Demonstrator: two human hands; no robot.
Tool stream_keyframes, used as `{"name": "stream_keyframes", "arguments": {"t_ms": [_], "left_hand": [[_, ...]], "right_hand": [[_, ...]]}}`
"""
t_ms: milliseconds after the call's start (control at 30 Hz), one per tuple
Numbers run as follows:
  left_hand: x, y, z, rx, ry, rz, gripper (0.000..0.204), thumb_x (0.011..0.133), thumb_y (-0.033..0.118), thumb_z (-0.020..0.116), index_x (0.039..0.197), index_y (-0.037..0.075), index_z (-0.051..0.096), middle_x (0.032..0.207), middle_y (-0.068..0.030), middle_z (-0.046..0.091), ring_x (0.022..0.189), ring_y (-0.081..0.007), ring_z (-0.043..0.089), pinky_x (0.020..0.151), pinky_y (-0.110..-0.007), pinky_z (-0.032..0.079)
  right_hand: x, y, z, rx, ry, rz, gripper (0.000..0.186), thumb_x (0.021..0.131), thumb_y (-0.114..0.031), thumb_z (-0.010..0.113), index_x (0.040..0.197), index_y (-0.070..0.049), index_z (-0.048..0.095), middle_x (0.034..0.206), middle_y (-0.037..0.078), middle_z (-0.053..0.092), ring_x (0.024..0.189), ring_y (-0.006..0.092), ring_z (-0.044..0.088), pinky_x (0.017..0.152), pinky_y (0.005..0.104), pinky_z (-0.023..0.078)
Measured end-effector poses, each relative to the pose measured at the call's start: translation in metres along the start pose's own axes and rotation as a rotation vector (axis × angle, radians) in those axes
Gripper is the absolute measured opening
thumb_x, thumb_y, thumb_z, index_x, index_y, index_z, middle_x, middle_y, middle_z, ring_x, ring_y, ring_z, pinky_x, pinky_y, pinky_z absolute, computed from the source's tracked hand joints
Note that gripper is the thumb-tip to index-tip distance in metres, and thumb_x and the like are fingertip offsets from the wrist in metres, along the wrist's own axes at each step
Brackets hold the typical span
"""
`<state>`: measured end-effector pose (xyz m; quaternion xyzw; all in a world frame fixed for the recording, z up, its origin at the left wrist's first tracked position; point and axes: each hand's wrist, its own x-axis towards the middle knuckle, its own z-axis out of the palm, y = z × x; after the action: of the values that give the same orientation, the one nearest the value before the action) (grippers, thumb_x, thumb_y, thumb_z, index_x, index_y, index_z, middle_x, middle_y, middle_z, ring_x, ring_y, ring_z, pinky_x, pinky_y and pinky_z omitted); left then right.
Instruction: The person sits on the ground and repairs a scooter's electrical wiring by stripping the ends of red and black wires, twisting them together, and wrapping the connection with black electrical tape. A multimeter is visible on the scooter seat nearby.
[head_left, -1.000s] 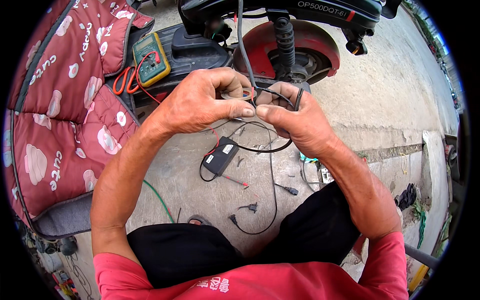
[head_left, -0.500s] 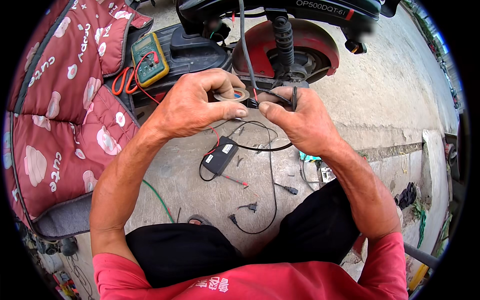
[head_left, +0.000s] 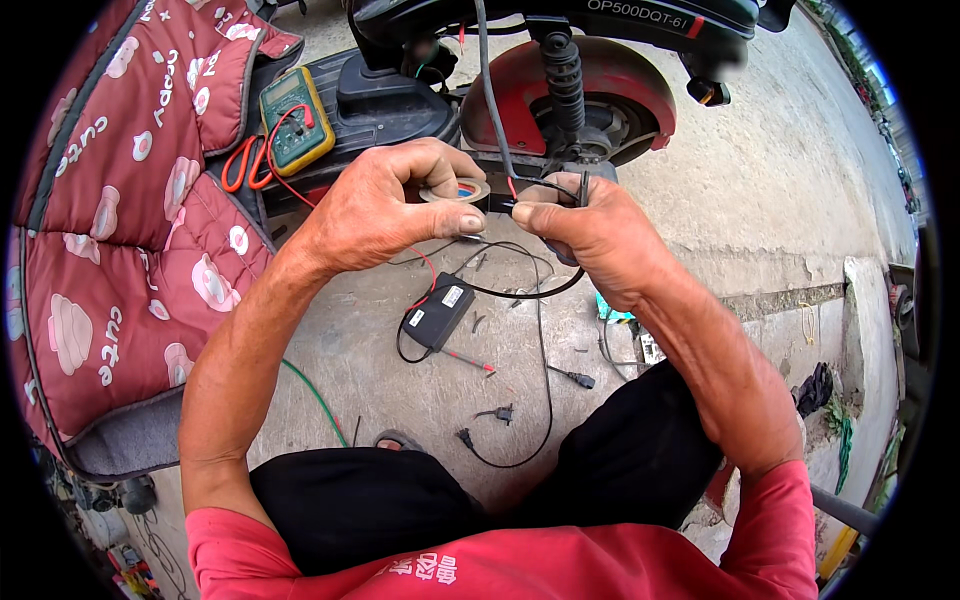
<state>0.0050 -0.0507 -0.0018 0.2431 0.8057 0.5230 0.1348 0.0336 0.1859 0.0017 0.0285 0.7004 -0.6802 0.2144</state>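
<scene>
My left hand (head_left: 390,205) is closed round a roll of electrical tape (head_left: 466,190), thumb below it and fingers through and over its ring. A short dark strip of tape (head_left: 500,203) stretches from the roll to my right hand (head_left: 585,232). Thumb and fingers of that hand pinch a black cable (head_left: 545,187) where the strip meets it. A grey cable (head_left: 490,90) with a bit of red wire (head_left: 512,187) comes down to the same spot from the scooter (head_left: 640,25). My right fingers partly hide the joint.
On the ground lie a black charger box (head_left: 440,315), a screwdriver (head_left: 470,360) and a plug lead (head_left: 570,377). A multimeter (head_left: 297,120) with red leads rests on the scooter's footboard (head_left: 385,100). A padded red cover (head_left: 140,220) fills the left; the red-rimmed wheel (head_left: 640,110) stands ahead.
My right hand has turned and tilted slightly around the cable. The tape strip between my hands shows a little longer. My left hand still holds the roll, nearly in place.
</scene>
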Motion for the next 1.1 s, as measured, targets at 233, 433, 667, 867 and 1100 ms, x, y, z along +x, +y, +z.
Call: {"name": "stream_keyframes", "arguments": {"t_ms": [233, 433, 667, 867, 1100], "left_hand": [[0.001, -0.003, 0.002, -0.019, 0.004, 0.043, 0.027, 0.078, 0.02, 0.081, 0.078, 0.002, 0.06, 0.116, -0.0146, 0.065, 0.095, -0.0156, 0.059, 0.087, -0.032, 0.05], [-0.002, -0.005, 0.001, -0.009, 0.012, 0.037, 0.027, 0.079, 0.02, 0.08, 0.078, 0.002, 0.06, 0.116, -0.0142, 0.065, 0.093, -0.0147, 0.059, 0.085, -0.031, 0.05], [-0.004, -0.003, 0.001, -0.011, 0.022, 0.007, 0.028, 0.08, 0.022, 0.081, 0.078, 0.003, 0.061, 0.116, -0.0117, 0.066, 0.082, -0.0087, 0.054, 0.076, -0.026, 0.047], [-0.003, -0.001, 0.002, -0.05, 0.029, 0.044, 0.029, 0.079, 0.023, 0.081, 0.078, 0.003, 0.06, 0.115, -0.0108, 0.066, 0.077, -0.0067, 0.052, 0.07, -0.024, 0.046], [-0.007, 0.0, 0.001, -0.074, 0.035, 0.036, 0.03, 0.08, 0.024, 0.081, 0.077, 0.003, 0.06, 0.115, -0.0113, 0.065, 0.079, -0.0073, 0.053, 0.07, -0.024, 0.046]], "right_hand": [[0.005, 0.003, -0.006, 0.108, -0.118, 0.036, 0.019, 0.083, -0.014, 0.077, 0.091, -0.006, 0.062, 0.078, -0.001, 0.06, 0.067, 0.0051, 0.049, 0.06, 0.021, 0.038], [0.004, 0.003, 0.001, 0.062, -0.114, 0.022, 0.021, 0.085, -0.017, 0.077, 0.093, -0.004, 0.062, 0.075, 0.0, 0.059, 0.064, 0.0051, 0.049, 0.056, 0.0202, 0.038], [0.006, 0.009, 0.0, 0.126, -0.164, -0.002, 0.017, 0.089, -0.019, 0.072, 0.091, -0.005, 0.062, 0.074, 0.0, 0.058, 0.063, 0.005, 0.049, 0.055, 0.0198, 0.036], [0.004, 0.007, -0.005, 0.209, -0.188, -0.006, 0.023, 0.093, -0.025, 0.064, 0.08, -0.006, 0.062, 0.068, -0.002, 0.053, 0.059, 0.0053, 0.043, 0.053, 0.0222, 0.032], [-0.001, 0.003, -0.002, 0.051, -0.135, -0.041, 0.02, 0.092, -0.023, 0.067, 0.083, -0.006, 0.064, 0.068, -0.003, 0.053, 0.061, 0.0045, 0.042, 0.055, 0.0222, 0.032]]}}
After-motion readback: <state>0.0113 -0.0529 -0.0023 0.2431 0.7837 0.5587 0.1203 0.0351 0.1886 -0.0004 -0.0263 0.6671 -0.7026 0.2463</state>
